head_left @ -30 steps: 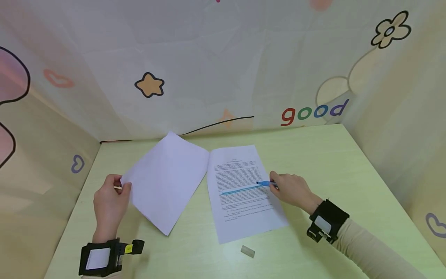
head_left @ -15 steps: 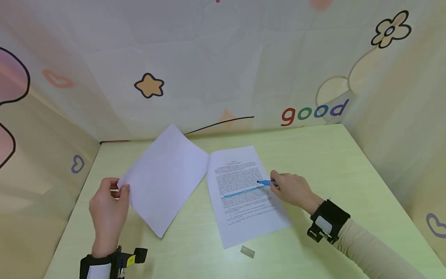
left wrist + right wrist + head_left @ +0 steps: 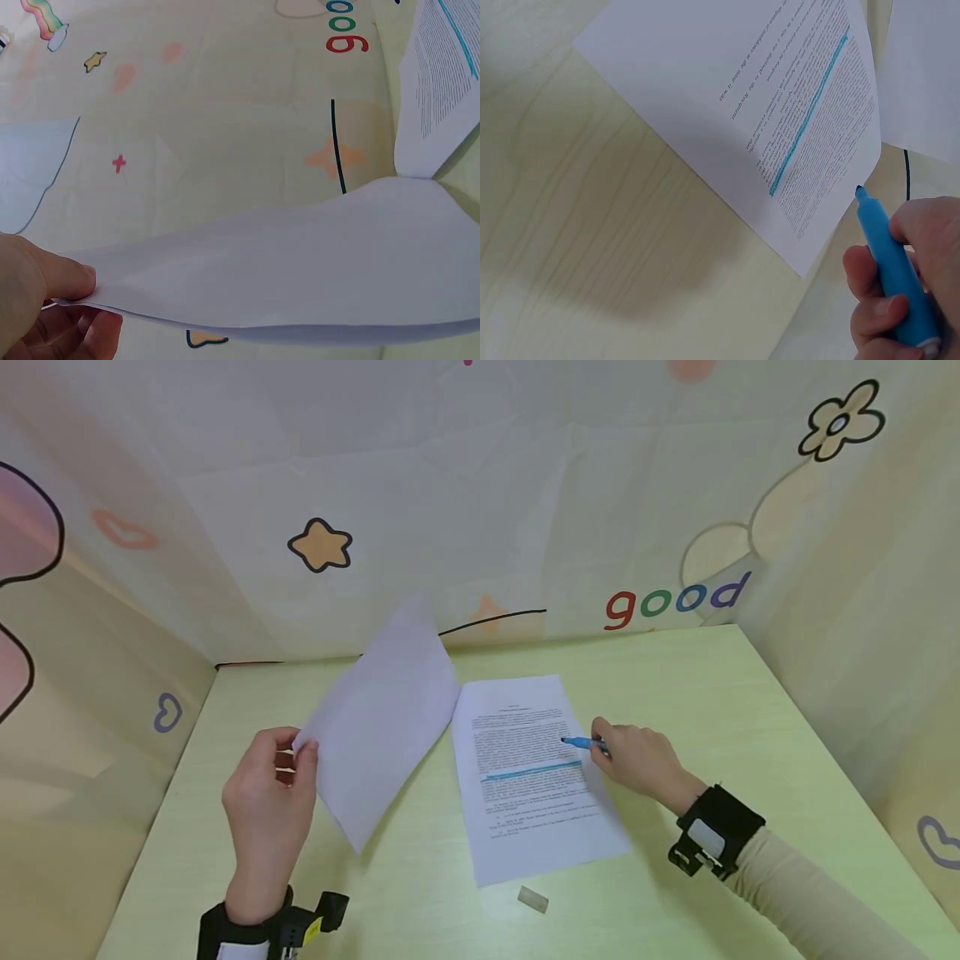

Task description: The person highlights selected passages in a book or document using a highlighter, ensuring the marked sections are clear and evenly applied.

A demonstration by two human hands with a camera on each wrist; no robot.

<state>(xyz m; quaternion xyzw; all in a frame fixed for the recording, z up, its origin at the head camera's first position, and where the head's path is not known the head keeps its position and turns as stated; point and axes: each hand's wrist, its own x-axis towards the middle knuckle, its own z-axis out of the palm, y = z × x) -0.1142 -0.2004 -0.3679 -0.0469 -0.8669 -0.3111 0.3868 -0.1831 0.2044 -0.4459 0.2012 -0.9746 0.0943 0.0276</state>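
My left hand [image 3: 272, 810] pinches the outer corner of a turned-over white sheet [image 3: 390, 718], thumb on top and fingers beneath. The sheet is raised and bowed, its far corner up against the backdrop in the head view. It joins a printed page [image 3: 517, 852] at the top left corner of that page. Across the page's text runs a blue highlighted line [image 3: 810, 112]. My right hand [image 3: 641, 760] holds a blue highlighter [image 3: 889, 262], uncapped, its dark tip over the right side of the text.
A small grey-green rectangular piece [image 3: 533, 899] lies on the light wooden table [image 3: 720, 710], just below the printed page. Behind the table hangs a patterned cloth backdrop [image 3: 450, 485], with more cloth along both sides.
My left hand has moved right, lifting and curling the turned sheet so its far corner rises. The right hand with the highlighter has shifted slightly up and right. The printed page has shifted a little.
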